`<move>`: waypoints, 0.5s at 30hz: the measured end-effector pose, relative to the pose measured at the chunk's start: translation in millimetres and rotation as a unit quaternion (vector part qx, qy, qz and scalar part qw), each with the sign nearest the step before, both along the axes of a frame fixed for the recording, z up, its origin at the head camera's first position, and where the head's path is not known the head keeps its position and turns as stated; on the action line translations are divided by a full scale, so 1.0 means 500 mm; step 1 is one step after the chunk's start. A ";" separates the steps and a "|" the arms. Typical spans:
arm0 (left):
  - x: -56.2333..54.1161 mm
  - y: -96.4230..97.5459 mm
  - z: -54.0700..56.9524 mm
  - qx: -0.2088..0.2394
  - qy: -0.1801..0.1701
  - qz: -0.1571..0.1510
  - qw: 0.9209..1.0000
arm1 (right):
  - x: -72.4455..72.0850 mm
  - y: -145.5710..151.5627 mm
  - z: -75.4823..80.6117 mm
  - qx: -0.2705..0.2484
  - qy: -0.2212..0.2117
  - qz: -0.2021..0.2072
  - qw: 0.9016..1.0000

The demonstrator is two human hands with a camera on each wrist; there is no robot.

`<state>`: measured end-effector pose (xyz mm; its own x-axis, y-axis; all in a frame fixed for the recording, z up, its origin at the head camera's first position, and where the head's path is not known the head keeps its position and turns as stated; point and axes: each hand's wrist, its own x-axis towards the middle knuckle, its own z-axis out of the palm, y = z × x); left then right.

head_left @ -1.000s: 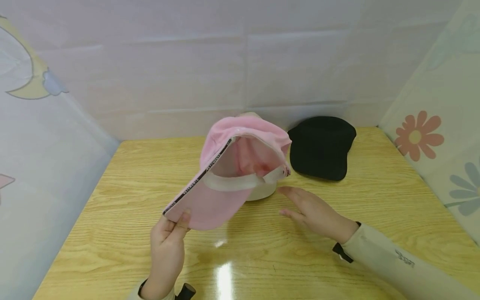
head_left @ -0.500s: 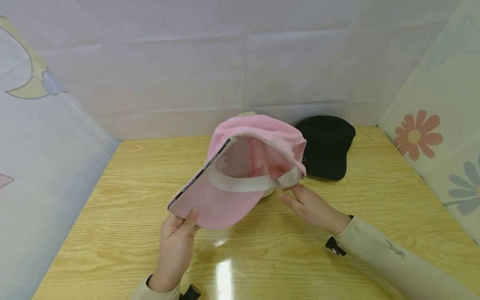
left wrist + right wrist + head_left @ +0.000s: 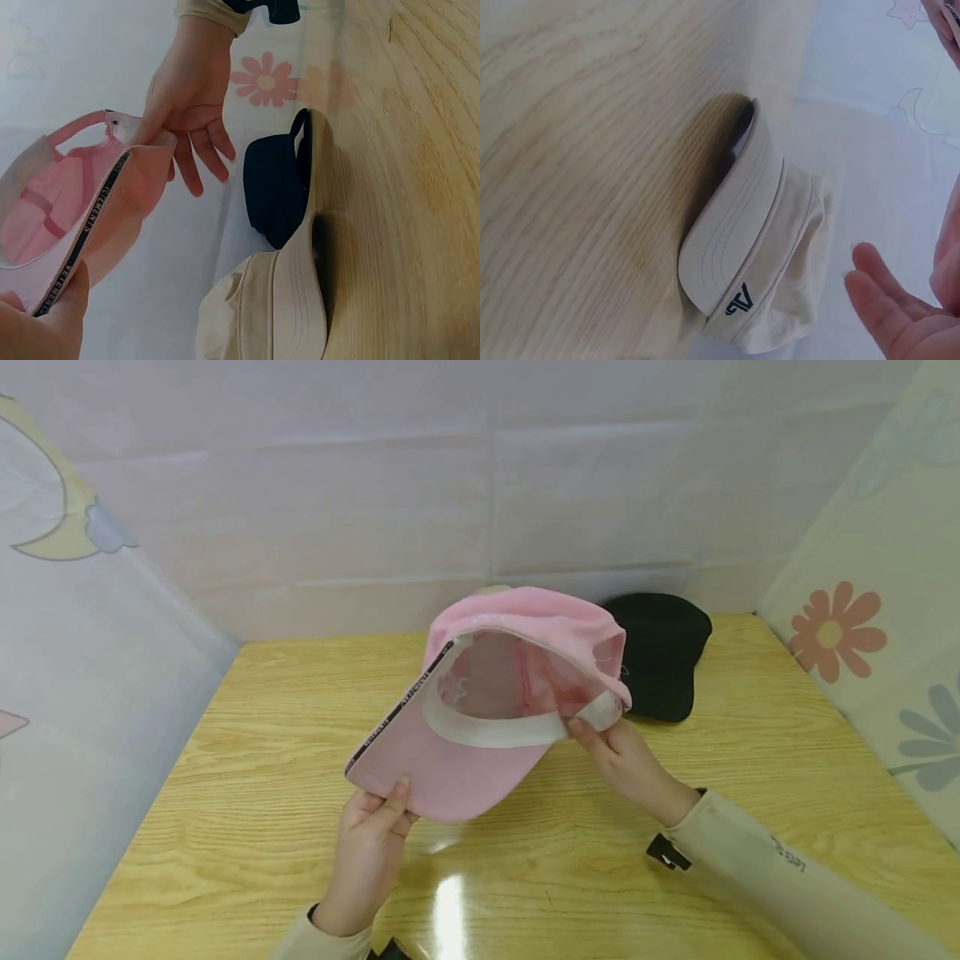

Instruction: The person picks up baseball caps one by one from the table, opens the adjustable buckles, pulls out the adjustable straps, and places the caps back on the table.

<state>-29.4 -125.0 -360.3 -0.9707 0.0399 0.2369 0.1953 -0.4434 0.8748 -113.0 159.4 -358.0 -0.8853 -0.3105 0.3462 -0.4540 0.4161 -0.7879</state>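
Note:
A pink baseball cap [image 3: 480,781] is held up over the table, tilted so its inside and the underside of its brim face me. My left hand [image 3: 371,852] pinches the brim near its front corner, thumb on the underside. At the back rim, by the white band, my right hand [image 3: 633,772] grips the cap with its thumb inside. The left wrist view shows that right hand [image 3: 191,90] with its other fingers spread below the rim. A beige cap [image 3: 757,232] with a dark logo rests on the table, mostly hidden behind the pink one in the head view.
A black cap [image 3: 663,660] lies at the back right of the wooden table [image 3: 225,827], partly covered by the pink cap in the head view. Printed cloth walls [image 3: 345,510] enclose the table at the back and sides.
My left hand has moved the pink cap to the right. My right hand, apart from the cap at first, now grips its back rim. The black cap has stayed put.

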 end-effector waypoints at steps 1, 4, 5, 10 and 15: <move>-0.001 0.001 -0.002 -0.002 -0.001 -0.004 1.000 | 0.000 0.000 0.000 -0.009 0.010 -0.010 1.000; -0.003 0.004 -0.008 -0.018 -0.008 -0.013 1.000 | 0.000 0.001 0.003 -0.030 0.040 -0.039 0.998; -0.004 0.004 -0.010 -0.023 -0.009 -0.016 1.000 | 0.000 0.002 0.004 -0.035 0.049 -0.049 0.997; -0.010 0.009 -0.018 -0.049 -0.035 -0.015 0.998 | -0.002 0.009 0.010 -0.033 0.112 -0.083 0.990; -0.015 0.014 -0.027 -0.065 -0.052 -0.008 0.996 | -0.006 0.012 0.014 -0.036 0.141 -0.086 0.986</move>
